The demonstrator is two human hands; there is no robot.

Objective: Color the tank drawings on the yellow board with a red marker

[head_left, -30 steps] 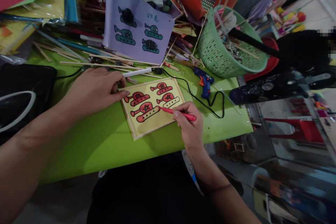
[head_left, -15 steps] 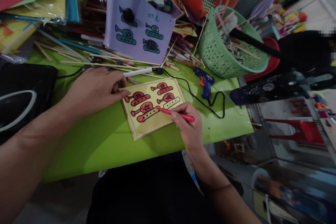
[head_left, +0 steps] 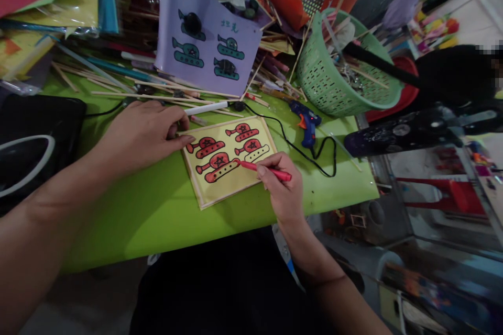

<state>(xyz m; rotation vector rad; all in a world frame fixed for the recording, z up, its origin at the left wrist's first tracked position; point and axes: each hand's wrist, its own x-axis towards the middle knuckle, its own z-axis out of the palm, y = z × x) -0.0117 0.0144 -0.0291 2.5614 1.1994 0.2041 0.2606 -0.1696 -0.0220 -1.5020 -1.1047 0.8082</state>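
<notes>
A yellow card (head_left: 236, 183) with a pale raised border lies on the green table. Several tank drawings with black outlines and stars are on it, mostly coloured red; the lower strips of two are largely yellow. My right hand (head_left: 285, 188) grips a red marker (head_left: 271, 171), its tip touching the card at the right end of the lower left tank. My left hand (head_left: 147, 128) rests at the card's upper left corner, fingers curled and thumb pressed on its edge. A white marker (head_left: 208, 108) lies right by its fingertips.
Behind stands a purple sheet (head_left: 204, 70) with green tanks, among loose wooden sticks (head_left: 157, 97). A blue glue gun (head_left: 308, 123) and its black cord lie right of the card. Farther right are a green basket (head_left: 334, 84) and a dark cylindrical object (head_left: 393, 133). A black object (head_left: 35, 120) sits left.
My right hand and the red marker have shifted very slightly at the lower left tank's right end. My left hand and the card have stayed put.
</notes>
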